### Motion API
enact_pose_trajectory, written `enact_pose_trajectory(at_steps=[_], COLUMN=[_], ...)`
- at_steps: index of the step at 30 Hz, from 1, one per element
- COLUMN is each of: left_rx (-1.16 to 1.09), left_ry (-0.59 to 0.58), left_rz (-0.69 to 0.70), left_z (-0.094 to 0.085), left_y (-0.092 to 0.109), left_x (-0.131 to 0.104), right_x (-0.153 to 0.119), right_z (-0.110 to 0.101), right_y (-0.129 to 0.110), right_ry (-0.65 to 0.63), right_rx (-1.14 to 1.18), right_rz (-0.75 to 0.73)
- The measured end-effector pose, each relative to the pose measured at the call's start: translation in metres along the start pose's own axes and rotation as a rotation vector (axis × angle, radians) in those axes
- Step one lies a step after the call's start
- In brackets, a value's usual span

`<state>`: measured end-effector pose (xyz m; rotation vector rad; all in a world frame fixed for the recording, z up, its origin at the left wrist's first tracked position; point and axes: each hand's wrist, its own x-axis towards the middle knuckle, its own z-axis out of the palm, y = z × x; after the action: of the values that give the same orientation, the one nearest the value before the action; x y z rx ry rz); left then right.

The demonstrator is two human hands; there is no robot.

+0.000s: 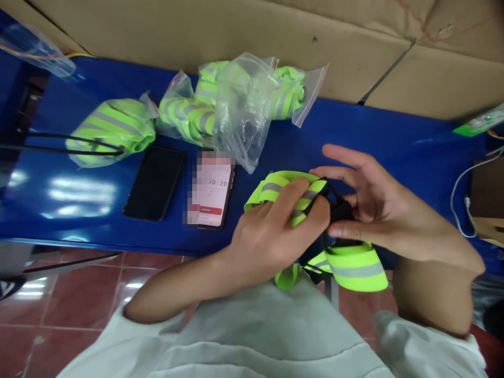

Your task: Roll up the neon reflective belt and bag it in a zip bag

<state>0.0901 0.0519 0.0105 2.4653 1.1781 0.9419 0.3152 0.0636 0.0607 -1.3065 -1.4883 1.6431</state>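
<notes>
Grey shirt cloth (255, 336) filled the near edge of the view, with both forearms rising from it toward the table. Just above it hung the strap (356, 268), a yellow-green reflective band with a grey stripe. Its long axis ran from about 4 o'clock, where a loose loop drooped off the table edge, up to 10 o'clock, where a second loop lay between the hands. A black buckle (340, 210) sat at the middle of that run, and both hands met on it.

From the buckle, the left hand (275, 231) lay at 9 o'clock, fingers curled and clenched on the upper loop, thumb tip touching the black part. The right hand (378, 210) lay at 3 o'clock: thumb and a lower finger pinched the buckle, while the remaining fingers were spread straight and loose above it. Both hands were in contact, so neither was nearer.

Farther out on the blue table (394, 142), a lit phone (212, 191) lay at 9 o'clock of the hands, a dark phone (154, 182) just beside it. At 11 o'clock stood clear bags (240, 105) of folded straps, with another bagged strap (110, 128) well to the left. Cardboard (236, 31) backed the table.
</notes>
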Motion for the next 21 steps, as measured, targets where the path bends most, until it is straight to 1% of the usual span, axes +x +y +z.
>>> enact_pose_trajectory(at_steps=[2,3,4,8,10,12,14,16,18,19,21], left_rx=[0.022,0.027,-0.008,-0.22,-0.315,-0.395,-0.497,-0.619,-0.706,-0.731,-0.766], left_ry=[0.001,-0.013,-0.049,-0.195,-0.277,-0.366,-0.413,-0.396,-0.328,-0.286,-0.192], left_rz=[0.104,0.134,0.127,0.035,-0.007,-0.061,-0.11,-0.147,-0.202,-0.239,-0.33], left_z=[0.0,0.0,0.0,0.002,0.001,-0.001,-0.005,-0.011,-0.017,-0.019,-0.021], left_y=[-0.003,-0.005,-0.008,-0.014,-0.016,-0.017,-0.02,-0.024,-0.031,-0.034,-0.042], left_x=[0.009,0.012,0.015,0.016,0.015,0.014,0.015,0.018,0.021,0.022,0.023], right_x=[0.009,0.013,0.017,0.033,0.039,0.042,0.041,0.037,0.033,0.031,0.029], right_z=[-0.011,-0.014,-0.017,-0.017,-0.015,-0.014,-0.014,-0.015,-0.015,-0.014,-0.009], right_y=[-0.003,-0.001,0.002,0.024,0.032,0.034,0.028,0.02,0.014,0.014,0.021], right_ry=[-0.003,-0.007,-0.012,-0.018,-0.065,-0.127,-0.136,-0.085,-0.058,-0.079,-0.145], right_rx=[-0.02,-0.016,-0.002,0.114,0.17,0.214,0.255,0.326,0.444,0.512,0.608], right_rz=[-0.047,-0.059,-0.066,-0.013,0.054,0.115,0.15,0.162,0.153,0.135,0.053])
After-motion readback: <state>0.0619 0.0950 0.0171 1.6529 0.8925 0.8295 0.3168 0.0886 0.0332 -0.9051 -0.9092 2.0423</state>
